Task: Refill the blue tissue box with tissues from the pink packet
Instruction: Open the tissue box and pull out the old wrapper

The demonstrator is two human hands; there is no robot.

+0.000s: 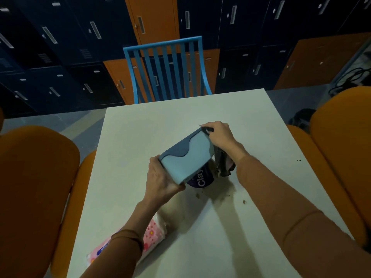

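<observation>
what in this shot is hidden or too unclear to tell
Head view:
blue tissue box: gripped by the left hand and right hand; its inside does not show, so how full is unknown.
pink packet: partly under the left forearm; open or sealed, unclear.
purple item: mostly hidden by the box; label reads only "Cla".
dark crumpled thing by the right wrist: too dim to identify.

Locker room (wall of lockers (60, 47))
</observation>
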